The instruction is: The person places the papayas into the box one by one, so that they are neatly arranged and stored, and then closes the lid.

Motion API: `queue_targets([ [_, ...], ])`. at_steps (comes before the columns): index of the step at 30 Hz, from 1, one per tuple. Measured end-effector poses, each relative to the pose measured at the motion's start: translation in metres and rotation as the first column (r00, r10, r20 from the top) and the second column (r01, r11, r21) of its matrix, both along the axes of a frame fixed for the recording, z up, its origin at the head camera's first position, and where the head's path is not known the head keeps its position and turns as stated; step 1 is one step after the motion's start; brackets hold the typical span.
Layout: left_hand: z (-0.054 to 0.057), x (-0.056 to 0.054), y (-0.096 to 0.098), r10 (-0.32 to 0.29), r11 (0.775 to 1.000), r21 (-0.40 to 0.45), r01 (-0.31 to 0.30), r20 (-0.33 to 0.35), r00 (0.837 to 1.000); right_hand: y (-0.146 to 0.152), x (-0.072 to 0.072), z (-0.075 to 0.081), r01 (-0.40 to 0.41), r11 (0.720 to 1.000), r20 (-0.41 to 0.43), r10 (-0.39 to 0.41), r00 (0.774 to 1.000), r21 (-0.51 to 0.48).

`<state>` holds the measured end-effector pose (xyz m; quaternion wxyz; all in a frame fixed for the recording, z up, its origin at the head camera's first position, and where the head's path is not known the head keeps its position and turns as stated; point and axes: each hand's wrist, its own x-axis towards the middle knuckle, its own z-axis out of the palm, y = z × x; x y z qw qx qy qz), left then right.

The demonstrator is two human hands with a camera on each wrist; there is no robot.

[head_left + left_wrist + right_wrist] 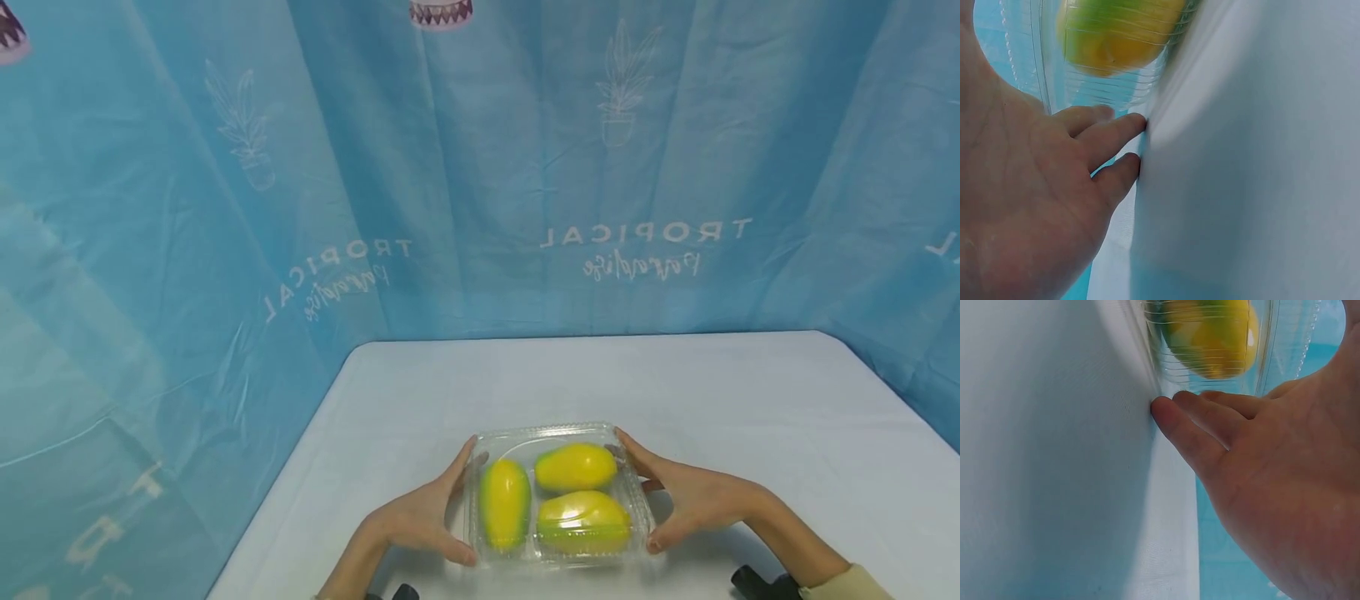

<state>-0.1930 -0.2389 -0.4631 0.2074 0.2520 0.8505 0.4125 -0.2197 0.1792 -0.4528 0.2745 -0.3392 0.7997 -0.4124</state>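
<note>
A clear plastic clamshell container (551,432) lies on the white-covered table, its lid down. Inside are three glossy yellow fruits with green patches, shaped like mangoes: one upright in the view at the left (506,504), two lying crosswise at the right (576,467). My left hand (423,515) holds the container's left side, thumb at the near corner and fingers toward the far one. Opposite it, my right hand (697,498) grips the right side the same way. Both wrist views show the lower fingertips down at the tabletop, beside the ribbed container wall.
White cloth covers the table (600,375), which has rounded far corners. Blue curtains (487,167) with mirrored white lettering and plant drawings hang behind it and along both sides. Dark wrist gear (761,583) shows by the right sleeve.
</note>
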Motion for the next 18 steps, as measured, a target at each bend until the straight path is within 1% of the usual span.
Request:
queue_targets([
  [4, -0.0001, -0.0017, 0.0011, 0.000, 1.000, -0.007, 0.000, -0.009, 1.000, 0.0013, -0.0010, 0.0004, -0.007, 1.000, -0.010, 0.007, 1.000, -0.026],
  [8, -0.0002, -0.0021, 0.0015, 0.006, 1.000, -0.013, -0.006, -0.011, 1.000, 0.0017, -0.0013, 0.0002, -0.008, 0.999, -0.001, 0.008, 1.000, -0.040],
  [13, -0.0004, -0.0013, 0.0003, 0.019, 1.000, 0.001, -0.019, 0.000, 1.000, 0.0010, -0.0015, -0.0015, -0.014, 0.999, 0.023, 0.015, 1.000, -0.045],
  [18, -0.0019, -0.0003, -0.0020, 0.008, 0.999, 0.032, -0.008, 0.008, 1.000, 0.0009, -0.0019, -0.0014, -0.022, 0.999, 0.029, 0.023, 0.999, -0.047],
])
